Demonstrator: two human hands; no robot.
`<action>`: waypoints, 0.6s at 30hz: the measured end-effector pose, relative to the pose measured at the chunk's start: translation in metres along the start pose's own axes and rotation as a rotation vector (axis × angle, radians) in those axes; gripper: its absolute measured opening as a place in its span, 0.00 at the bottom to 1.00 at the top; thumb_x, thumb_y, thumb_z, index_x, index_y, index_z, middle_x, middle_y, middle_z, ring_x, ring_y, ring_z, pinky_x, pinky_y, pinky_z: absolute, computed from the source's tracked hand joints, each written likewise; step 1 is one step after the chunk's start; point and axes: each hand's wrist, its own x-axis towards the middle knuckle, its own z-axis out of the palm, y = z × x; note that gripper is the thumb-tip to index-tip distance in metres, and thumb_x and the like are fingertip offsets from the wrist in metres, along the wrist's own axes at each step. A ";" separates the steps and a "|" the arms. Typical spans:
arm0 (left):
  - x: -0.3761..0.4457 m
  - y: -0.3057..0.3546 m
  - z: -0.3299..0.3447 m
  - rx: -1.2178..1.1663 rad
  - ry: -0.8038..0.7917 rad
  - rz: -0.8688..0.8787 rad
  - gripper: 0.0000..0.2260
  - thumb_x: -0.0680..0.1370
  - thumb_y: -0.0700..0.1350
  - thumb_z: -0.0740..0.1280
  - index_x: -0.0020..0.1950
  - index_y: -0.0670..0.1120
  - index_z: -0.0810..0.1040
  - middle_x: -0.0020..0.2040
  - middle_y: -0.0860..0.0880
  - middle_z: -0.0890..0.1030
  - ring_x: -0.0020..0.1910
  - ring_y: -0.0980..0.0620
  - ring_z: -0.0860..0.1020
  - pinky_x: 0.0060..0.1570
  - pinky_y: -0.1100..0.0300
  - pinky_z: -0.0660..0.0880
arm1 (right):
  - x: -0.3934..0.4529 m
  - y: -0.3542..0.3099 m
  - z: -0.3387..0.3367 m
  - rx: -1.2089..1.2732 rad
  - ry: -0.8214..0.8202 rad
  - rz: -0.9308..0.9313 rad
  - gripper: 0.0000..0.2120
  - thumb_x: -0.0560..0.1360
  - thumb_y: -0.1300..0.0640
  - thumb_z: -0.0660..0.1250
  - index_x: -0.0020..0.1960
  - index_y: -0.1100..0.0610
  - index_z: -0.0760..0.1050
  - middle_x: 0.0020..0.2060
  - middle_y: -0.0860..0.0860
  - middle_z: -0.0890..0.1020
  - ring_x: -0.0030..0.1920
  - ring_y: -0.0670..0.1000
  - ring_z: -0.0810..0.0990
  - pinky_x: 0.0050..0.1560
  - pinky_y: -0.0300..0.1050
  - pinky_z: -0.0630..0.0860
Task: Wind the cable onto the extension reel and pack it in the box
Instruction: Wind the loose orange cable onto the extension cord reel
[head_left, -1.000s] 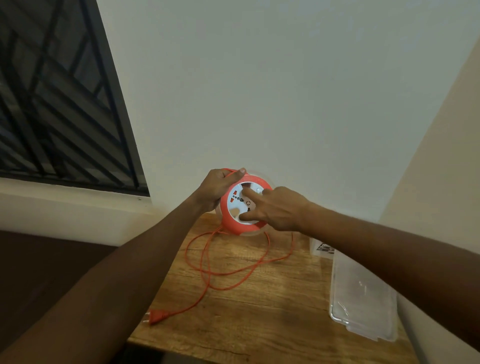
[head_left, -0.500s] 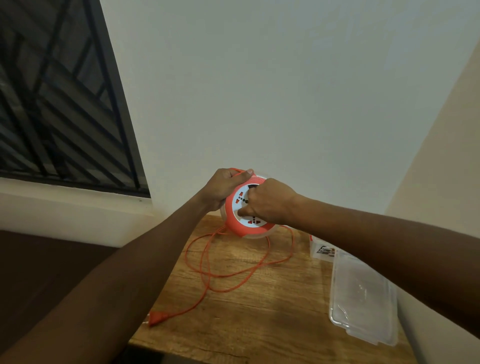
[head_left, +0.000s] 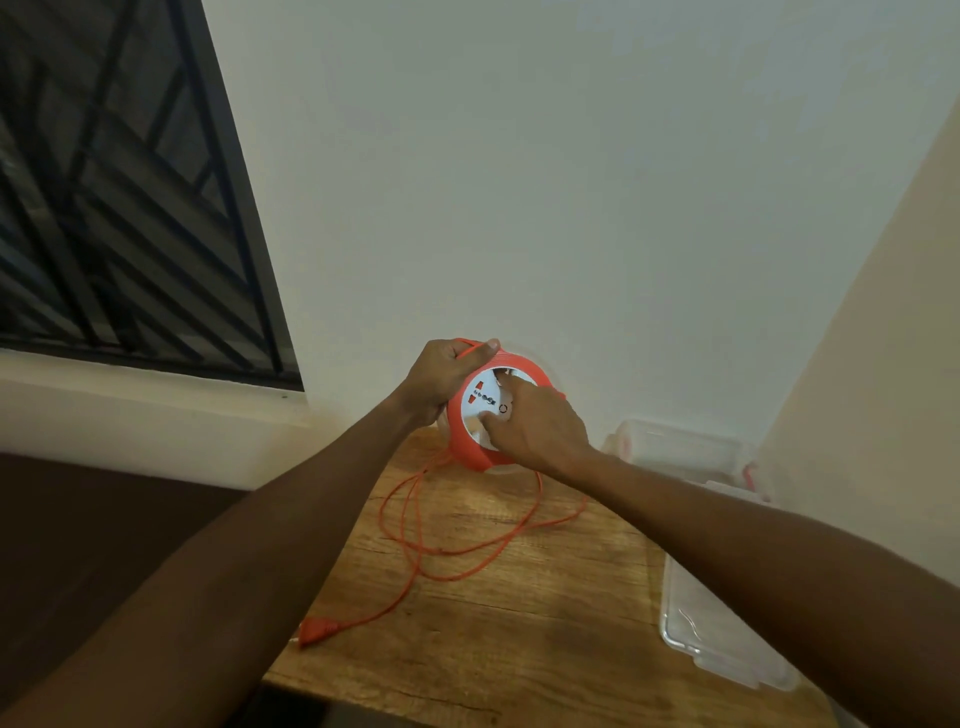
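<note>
A: Which step is this?

B: Winding, I'd say. The left hand (head_left: 444, 376) is clamped round the rim of the orange extension reel (head_left: 470, 441), thumb over the top edge, holding it up off the wooden table (head_left: 545, 613). The right hand (head_left: 535, 431) is curled against the white socket face (head_left: 480, 402), fingertips pressed into it as if to turn it; I can't tell whether it grips a knob there

A: And the cable?

B: Much of the cable (head_left: 415, 525) is not on the reel: it hangs from the reel just below the left hand and lies in loose loops on the table under both hands, its plug (head_left: 318, 630) nearest the person

A: What next?

B: Steady turns with the right hand while the left keeps the reel from twisting, and watch that the loops don't knot. The clear box (head_left: 685, 457) sits just beyond the right wrist, its lid (head_left: 727, 644) under the right forearm, for packing afterwards
</note>
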 end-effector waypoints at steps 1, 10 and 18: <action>0.001 0.000 0.000 0.003 -0.006 -0.004 0.12 0.81 0.54 0.69 0.49 0.47 0.86 0.45 0.45 0.89 0.40 0.46 0.88 0.37 0.57 0.84 | -0.002 -0.001 0.001 -0.030 -0.033 -0.004 0.35 0.75 0.42 0.64 0.77 0.52 0.56 0.69 0.54 0.73 0.66 0.57 0.73 0.60 0.55 0.73; 0.005 -0.001 0.000 0.010 -0.047 -0.050 0.11 0.81 0.56 0.69 0.50 0.50 0.87 0.47 0.46 0.89 0.43 0.43 0.88 0.39 0.54 0.84 | -0.005 0.014 -0.039 -0.946 -0.070 -0.808 0.21 0.73 0.57 0.71 0.65 0.51 0.74 0.62 0.61 0.75 0.45 0.60 0.82 0.32 0.49 0.77; 0.004 0.003 0.006 -0.015 -0.108 -0.041 0.12 0.81 0.55 0.68 0.44 0.53 0.88 0.44 0.46 0.88 0.39 0.46 0.87 0.38 0.56 0.84 | 0.013 0.010 -0.068 -1.051 -0.248 -0.942 0.29 0.76 0.57 0.68 0.72 0.44 0.60 0.68 0.58 0.63 0.58 0.59 0.74 0.37 0.48 0.78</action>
